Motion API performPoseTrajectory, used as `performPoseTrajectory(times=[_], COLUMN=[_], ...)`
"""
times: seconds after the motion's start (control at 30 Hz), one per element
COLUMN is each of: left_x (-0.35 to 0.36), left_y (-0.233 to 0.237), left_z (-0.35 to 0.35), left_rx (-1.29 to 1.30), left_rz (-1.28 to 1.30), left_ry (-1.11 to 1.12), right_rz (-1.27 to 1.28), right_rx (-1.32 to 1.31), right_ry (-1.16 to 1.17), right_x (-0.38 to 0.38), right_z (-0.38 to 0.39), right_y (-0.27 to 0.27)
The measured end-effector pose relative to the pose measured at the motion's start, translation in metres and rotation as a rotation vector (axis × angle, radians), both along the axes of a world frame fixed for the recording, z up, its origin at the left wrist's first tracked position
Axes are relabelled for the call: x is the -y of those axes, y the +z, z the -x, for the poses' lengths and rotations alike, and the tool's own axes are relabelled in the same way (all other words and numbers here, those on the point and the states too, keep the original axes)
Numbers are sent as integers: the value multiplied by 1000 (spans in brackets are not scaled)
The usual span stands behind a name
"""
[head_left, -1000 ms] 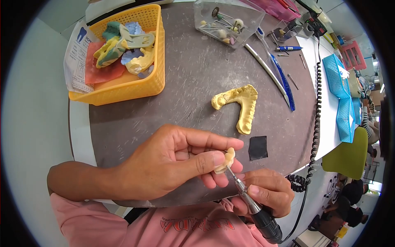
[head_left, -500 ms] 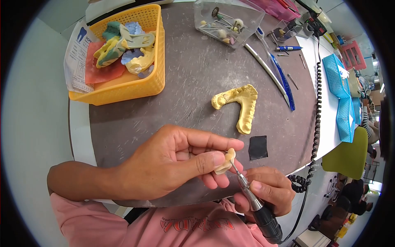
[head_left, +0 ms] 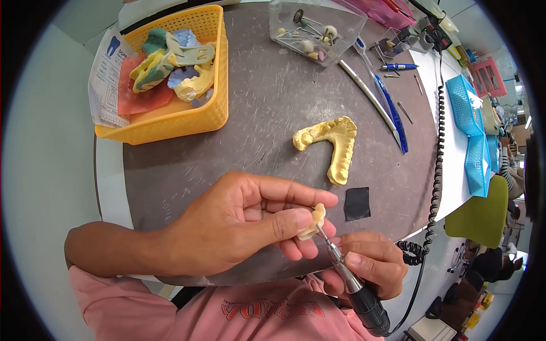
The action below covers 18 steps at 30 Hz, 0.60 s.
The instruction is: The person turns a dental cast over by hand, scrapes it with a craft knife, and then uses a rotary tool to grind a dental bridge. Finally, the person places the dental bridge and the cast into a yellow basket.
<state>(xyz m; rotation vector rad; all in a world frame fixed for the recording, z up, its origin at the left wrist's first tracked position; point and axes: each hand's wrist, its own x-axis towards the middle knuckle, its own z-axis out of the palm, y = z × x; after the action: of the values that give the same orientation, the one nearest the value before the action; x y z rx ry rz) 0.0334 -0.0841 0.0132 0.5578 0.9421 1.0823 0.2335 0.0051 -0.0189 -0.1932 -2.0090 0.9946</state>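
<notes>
Low in frame, the right hand (head_left: pixel 375 264) grips a rotary handpiece (head_left: pixel 348 278), fingers closed round it, the bur touching the small cream tooth piece (head_left: pixel 313 221) pinched between thumb and fingertips of the left hand (head_left: pixel 227 224), just below centre. Beyond, on the dark mat (head_left: pixel 267 102), lie a black square (head_left: pixel 356 203) and a yellow jaw cast (head_left: pixel 335 145). Farther off, there's a yellow basket (head_left: pixel 219 74) upper left and a clear bur box (head_left: pixel 315 23) top centre.

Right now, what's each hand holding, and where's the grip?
Left hand pinches the small cast piece by its edge; right hand grips the handpiece mid-barrel.
</notes>
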Motion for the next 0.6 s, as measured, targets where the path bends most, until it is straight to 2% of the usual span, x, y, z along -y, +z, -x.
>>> performPoseTrajectory(times=[0.4, 0.5, 0.6], left_x=[0, 1, 1], left_y=[-1, -1, -1], left_z=[-1, -1, -1], left_rx=[-1, -4, 6], left_rz=[-12, -12, 0], left_ry=[13, 26, 28], right_rz=[-7, 75, 103], right_rx=[-10, -34, -58], right_ry=[45, -43, -26], right_x=[-3, 1, 2], right_z=[-2, -5, -4], right_y=[-2, -2, -4])
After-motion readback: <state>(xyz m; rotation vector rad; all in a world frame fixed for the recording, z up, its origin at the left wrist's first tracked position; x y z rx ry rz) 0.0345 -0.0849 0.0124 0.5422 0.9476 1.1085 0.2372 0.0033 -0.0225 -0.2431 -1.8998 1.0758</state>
